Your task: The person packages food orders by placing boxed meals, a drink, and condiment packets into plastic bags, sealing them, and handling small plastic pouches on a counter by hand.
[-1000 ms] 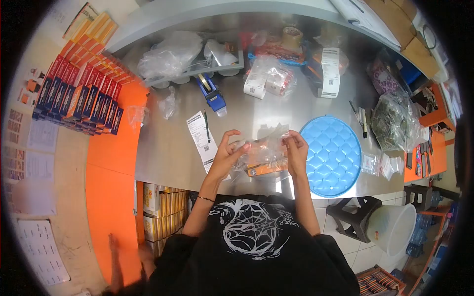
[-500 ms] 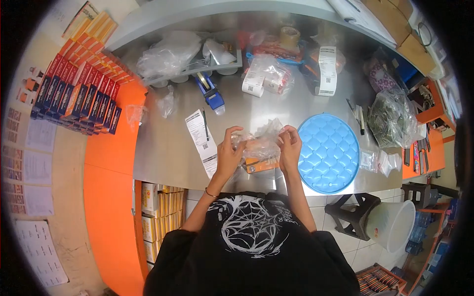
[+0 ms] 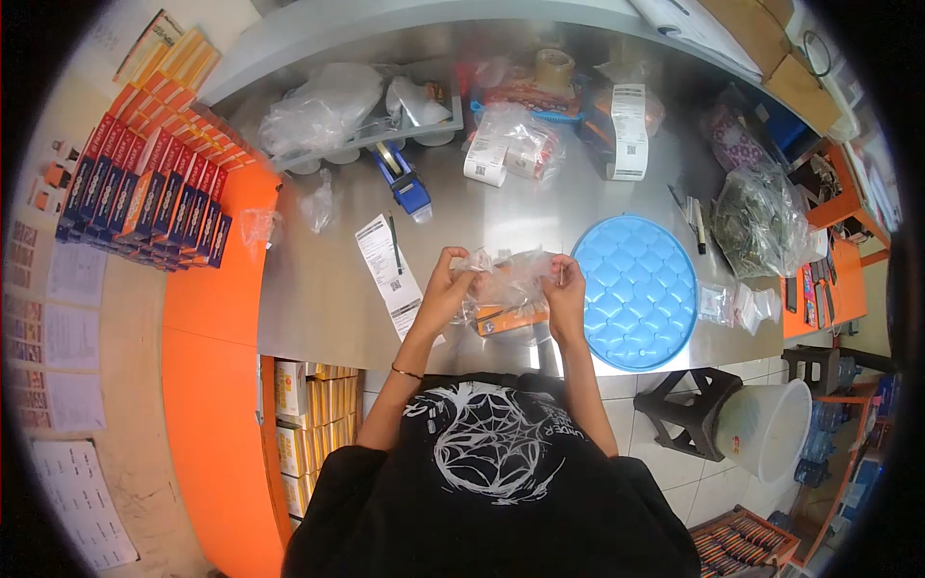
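My left hand (image 3: 446,291) pinches the left side of a crumpled clear plastic bag (image 3: 511,279). On the bag's right side, the fingers of my right hand (image 3: 564,289) are closed on its edge. An orange box (image 3: 508,320) lies under or inside the bag, near the front of the metal table; which of the two I cannot tell. A long printed paper slip (image 3: 389,275) with a dark pen (image 3: 395,243) on it lies left of my hands. The round blue quilted piece (image 3: 636,292) sits just right of my right hand.
A blue tape dispenser (image 3: 402,180), a grey tray (image 3: 337,154) with plastic bags and wrapped parcels (image 3: 515,144) stand toward the back. Stacked boxes (image 3: 145,197) are at the left. A leafy-looking clear bag (image 3: 761,222) is on the right. Below the table stands a dark stool (image 3: 689,409).
The plastic bag is spread and crumpled differently between my hands. The view has shifted slightly. The blurred limb at the lower left, seen a second ago, is out of sight.
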{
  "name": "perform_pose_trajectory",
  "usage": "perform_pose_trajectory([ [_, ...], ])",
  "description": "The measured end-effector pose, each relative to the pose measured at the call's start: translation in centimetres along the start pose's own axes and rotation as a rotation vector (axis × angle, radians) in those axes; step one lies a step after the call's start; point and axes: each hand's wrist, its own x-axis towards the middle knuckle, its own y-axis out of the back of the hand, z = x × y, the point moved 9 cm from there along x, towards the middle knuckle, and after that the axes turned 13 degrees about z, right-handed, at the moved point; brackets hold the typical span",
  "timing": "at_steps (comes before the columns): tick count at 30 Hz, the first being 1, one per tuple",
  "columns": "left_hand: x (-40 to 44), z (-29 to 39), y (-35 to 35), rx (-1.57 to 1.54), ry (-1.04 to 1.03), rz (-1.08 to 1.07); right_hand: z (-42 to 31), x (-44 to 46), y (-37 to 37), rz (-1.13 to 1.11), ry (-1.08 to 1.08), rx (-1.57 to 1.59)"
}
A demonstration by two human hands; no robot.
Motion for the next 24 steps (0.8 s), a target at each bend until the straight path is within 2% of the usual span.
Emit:
perform_pose_trajectory([
  [1,0.1,0.1,0.1,-0.001,-0.001,-0.002,0.2,0.4,0.6,0.053,0.080,-0.148],
  [2,0.2,-0.5,0.0,0.120,0.022,-0.028,-0.5,0.5,0.3,0.052,0.081,-0.148],
  [4,0.4,-1.2,0.3,0.241,0.041,-0.051,0.8,0.4,0.5,0.135,-0.230,-0.118],
  [6,0.1,-2.0,-0.1,0.089,0.184,-0.094,0.8,0.6,0.4,0.114,-0.264,-0.124],
  [7,-0.1,-2.0,-0.3,0.090,0.182,-0.096,1.0,0.6,0.4,0.096,-0.297,-0.131],
  [8,-0.6,-0.4,-0.5,-0.060,0.174,-0.028,1.3,0.7,0.5,0.097,-0.296,-0.130],
  [9,-0.8,0.5,-0.2,-0.208,0.166,0.043,1.3,0.8,0.4,0.065,-0.245,-0.133],
  [13,-0.1,-1.0,1.7,-0.410,0.212,0.069,0.1,0.8,-0.1,-0.030,-0.090,-0.153],
  [15,-0.1,-2.9,1.8,-0.507,0.282,-0.107,-0.3,0.5,-0.3,-0.034,-0.145,-0.030],
  [16,-0.1,-3.1,1.9,-0.508,0.281,-0.108,-0.6,0.4,-0.5,-0.035,-0.201,0.095],
  [17,-1.1,-1.4,0.5,-0.514,0.290,-0.215,-1.4,0.0,-0.8,-0.034,-0.200,0.095],
  [18,-2.0,0.0,-0.8,-0.520,0.299,-0.322,-3.4,-0.6,-1.6,-0.052,-0.111,0.133],
  [19,-2.3,0.6,-1.3,-0.520,0.300,-0.320,-4.7,-1.2,-2.4,-0.070,-0.024,0.172],
  [20,-2.4,1.0,-1.7,-0.346,0.228,-0.318,-4.5,-1.7,-2.9,-0.071,-0.026,0.170],
  [21,-2.4,1.1,-2.0,-0.171,0.154,-0.313,-5.3,-2.4,-3.8,-0.106,0.094,0.129],
  [22,-2.6,1.0,-2.2,-0.172,0.153,-0.309,-6.1,-3.1,-4.5,-0.141,0.216,0.089],
  [23,-2.7,1.2,-2.3,-0.146,0.085,-0.296,-6.1,-3.5,-4.9,-0.145,0.215,0.089],
  [24,-2.9,1.5,-2.4,-0.119,0.019,-0.284,-6.6,-4.3,-5.3,-0.163,0.318,-0.044],
])
